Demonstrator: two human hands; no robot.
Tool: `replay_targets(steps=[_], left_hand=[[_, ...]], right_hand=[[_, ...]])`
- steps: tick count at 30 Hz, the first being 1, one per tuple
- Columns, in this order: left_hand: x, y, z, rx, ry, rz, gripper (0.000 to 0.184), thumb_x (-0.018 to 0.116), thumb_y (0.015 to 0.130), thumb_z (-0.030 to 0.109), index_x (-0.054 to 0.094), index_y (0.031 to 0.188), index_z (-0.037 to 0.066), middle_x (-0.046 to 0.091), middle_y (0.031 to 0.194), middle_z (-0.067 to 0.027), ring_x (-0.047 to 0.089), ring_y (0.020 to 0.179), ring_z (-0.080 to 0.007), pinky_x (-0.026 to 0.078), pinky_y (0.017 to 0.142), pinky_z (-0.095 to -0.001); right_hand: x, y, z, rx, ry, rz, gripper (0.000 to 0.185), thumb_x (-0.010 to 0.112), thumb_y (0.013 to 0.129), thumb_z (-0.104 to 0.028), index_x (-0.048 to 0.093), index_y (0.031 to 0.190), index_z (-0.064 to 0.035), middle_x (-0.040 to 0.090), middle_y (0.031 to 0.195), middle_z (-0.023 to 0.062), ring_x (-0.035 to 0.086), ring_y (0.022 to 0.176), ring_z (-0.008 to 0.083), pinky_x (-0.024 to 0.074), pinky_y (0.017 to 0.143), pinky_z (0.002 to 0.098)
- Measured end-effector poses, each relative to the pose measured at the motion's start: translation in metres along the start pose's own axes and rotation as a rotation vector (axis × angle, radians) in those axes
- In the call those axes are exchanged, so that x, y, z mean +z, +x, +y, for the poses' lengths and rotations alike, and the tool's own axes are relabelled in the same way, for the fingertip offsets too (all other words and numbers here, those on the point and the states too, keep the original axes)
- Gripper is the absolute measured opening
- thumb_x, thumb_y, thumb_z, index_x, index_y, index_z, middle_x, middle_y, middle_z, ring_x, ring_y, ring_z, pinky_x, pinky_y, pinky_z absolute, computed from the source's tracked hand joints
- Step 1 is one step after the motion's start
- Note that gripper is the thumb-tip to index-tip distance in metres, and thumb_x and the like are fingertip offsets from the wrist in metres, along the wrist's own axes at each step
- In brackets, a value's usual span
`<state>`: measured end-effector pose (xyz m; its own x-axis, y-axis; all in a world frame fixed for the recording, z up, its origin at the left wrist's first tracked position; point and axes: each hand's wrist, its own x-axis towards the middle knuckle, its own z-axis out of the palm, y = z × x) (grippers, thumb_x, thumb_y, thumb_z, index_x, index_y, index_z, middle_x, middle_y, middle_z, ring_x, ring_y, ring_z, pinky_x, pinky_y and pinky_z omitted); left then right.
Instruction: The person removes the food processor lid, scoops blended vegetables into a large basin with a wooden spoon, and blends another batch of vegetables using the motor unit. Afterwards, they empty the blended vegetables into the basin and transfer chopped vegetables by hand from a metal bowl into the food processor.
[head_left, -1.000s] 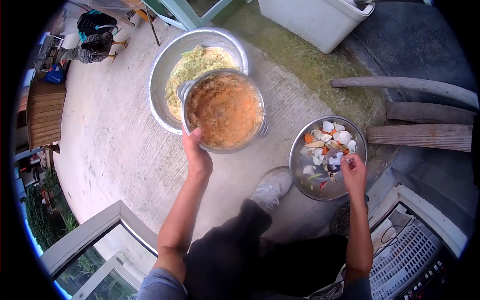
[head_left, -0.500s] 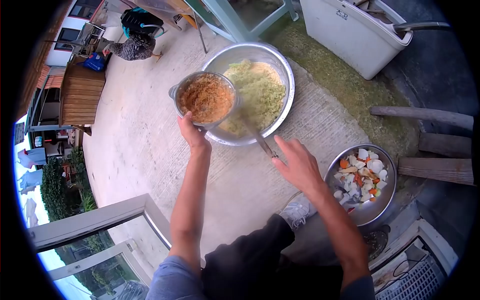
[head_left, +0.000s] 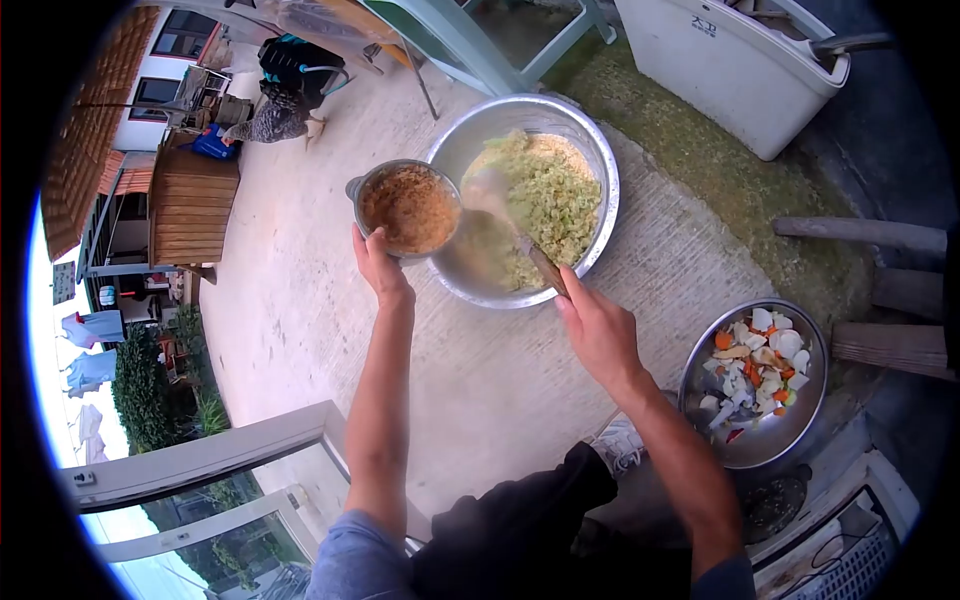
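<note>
My left hand [head_left: 380, 268] grips a small metal pot [head_left: 430, 252] from below, thumb at its rim. Orange-brown mash [head_left: 406, 203] lies inside, and the pot is tilted toward me just left of the large metal basin [head_left: 466, 143]. Closed around the wooden handle of a spatula-like tool [head_left: 541, 264] is my right hand [head_left: 602, 332]. The tool's head is blurred over the basin, so its exact shape is unclear. Pale green chopped feed [head_left: 553, 210] is heaped in the basin, with yellowish grain [head_left: 560, 150] at the far side.
A metal bowl [head_left: 780, 442] of vegetable scraps stands at right, near my shoe [head_left: 622, 445]. Behind the basin are a pale green stool [head_left: 480, 45] and a white bin [head_left: 730, 85]. A chicken [head_left: 275, 122] stands at upper left. A white-framed door [head_left: 215, 458] is at lower left.
The pot has moved left relative to the basin. The tool's head has swung from beside the pot toward the basin's middle, and my right fingers have closed on its handle. The view has shifted slightly.
</note>
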<state>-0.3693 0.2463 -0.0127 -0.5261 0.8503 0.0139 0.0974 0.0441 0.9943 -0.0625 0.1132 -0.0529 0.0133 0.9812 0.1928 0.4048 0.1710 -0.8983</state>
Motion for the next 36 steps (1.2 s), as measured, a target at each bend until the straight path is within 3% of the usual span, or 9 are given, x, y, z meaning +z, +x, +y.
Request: replay_targets(steps=[6,7,11,15,18,21,25,31,36], left_hand=[[0.016,-0.006,-0.004,-0.069,0.074,-0.129,0.067,0.056,0.09,0.03,0.044,0.151,0.004,0.057,0.134,-0.01,0.054,0.123,-0.0217,0.043,0.104,-0.0354],[0.019,-0.011,-0.001,-0.088,0.081,-0.175,0.066,0.055,0.09,0.03,0.046,0.15,0.004,0.058,0.131,-0.0095,0.054,0.121,-0.0208,0.044,0.103,-0.0345],[0.028,-0.015,-0.007,-0.163,0.072,-0.177,0.064,0.054,0.087,0.03,0.051,0.146,0.005,0.064,0.11,-0.0067,0.059,0.101,-0.0167,0.046,0.078,-0.0289],[0.047,-0.02,-0.006,0.185,0.217,-0.257,0.077,0.062,0.081,0.019,0.043,0.154,-0.001,0.061,0.124,-0.0091,0.055,0.103,-0.0179,0.045,0.098,-0.032],[0.055,-0.02,-0.019,0.323,0.392,-0.17,0.082,0.067,0.077,0.022,0.044,0.153,0.0,0.053,0.143,-0.0213,0.058,0.124,-0.033,0.041,0.112,-0.0383],[0.075,-0.04,0.012,0.447,0.624,-0.155,0.082,0.073,0.072,0.028,0.052,0.149,0.01,0.057,0.128,-0.0196,0.061,0.117,-0.035,0.048,0.103,-0.0409],[0.083,-0.041,0.022,0.682,0.856,-0.207,0.082,0.077,0.065,0.027,0.058,0.144,0.016,0.057,0.118,-0.0145,0.064,0.1,-0.0317,0.054,0.086,-0.0409],[0.095,-0.038,0.026,0.879,1.006,-0.228,0.088,0.079,0.057,0.031,0.06,0.142,0.022,0.055,0.12,-0.0169,0.064,0.102,-0.0345,0.055,0.085,-0.0436],[0.093,-0.031,0.022,1.004,1.056,-0.149,0.095,0.082,0.054,0.031,0.055,0.145,0.022,0.051,0.127,-0.0218,0.06,0.109,-0.04,0.054,0.087,-0.0475]], right_hand=[[-0.02,0.04,-0.001,-0.238,-0.222,-0.203,0.054,0.064,0.095,-0.009,0.055,0.147,-0.0204,0.066,0.089,0.0083,0.069,0.073,0.0268,0.0542,0.058,0.0393],[-0.018,0.05,0.003,-0.284,-0.305,-0.236,0.063,0.061,0.093,-0.001,0.053,0.148,-0.0307,0.059,0.088,0.0047,0.065,0.072,0.0222,0.0538,0.059,0.0363],[-0.008,0.073,0.024,-0.399,-0.406,-0.18,0.067,0.061,0.087,0.0,0.058,0.145,-0.0327,0.052,0.08,0.0047,0.064,0.065,0.0226,0.0552,0.057,0.0373],[-0.001,0.055,0.028,-0.051,-0.367,-0.282,0.058,0.061,0.094,-0.007,0.055,0.148,-0.0294,0.062,0.089,0.0066,0.068,0.07,0.0258,0.056,0.063,0.0401],[0.015,0.042,0.022,0.163,-0.062,-0.257,0.049,0.058,0.103,-0.016,0.051,0.152,-0.0201,0.071,0.111,0.0135,0.072,0.083,0.0294,0.0571,0.074,0.0383],[0.034,0.024,0.01,0.279,0.457,-0.104,0.046,0.054,0.105,-0.021,0.053,0.147,-0.002,0.068,0.129,0.0245,0.073,0.102,0.034,0.0548,0.086,0.0343],[0.031,0.019,0.0,0.584,0.796,-0.217,0.047,0.056,0.107,-0.024,0.052,0.15,-0.0051,0.05,0.074,-0.0056,0.041,0.062,0.0037,0.0367,0.055,0.0224],[0.026,0.021,0.012,0.36,0.632,-0.216,0.045,0.055,0.107,-0.022,0.052,0.149,-0.0066,0.052,0.071,-0.0011,0.044,0.06,0.0073,0.0423,0.055,0.0285],[-0.002,0.02,0.015,0.225,0.192,-0.193,0.043,0.059,0.103,-0.018,0.057,0.146,-0.0135,0.063,0.076,0.018,0.064,0.065,0.027,0.0513,0.063,0.0395]])
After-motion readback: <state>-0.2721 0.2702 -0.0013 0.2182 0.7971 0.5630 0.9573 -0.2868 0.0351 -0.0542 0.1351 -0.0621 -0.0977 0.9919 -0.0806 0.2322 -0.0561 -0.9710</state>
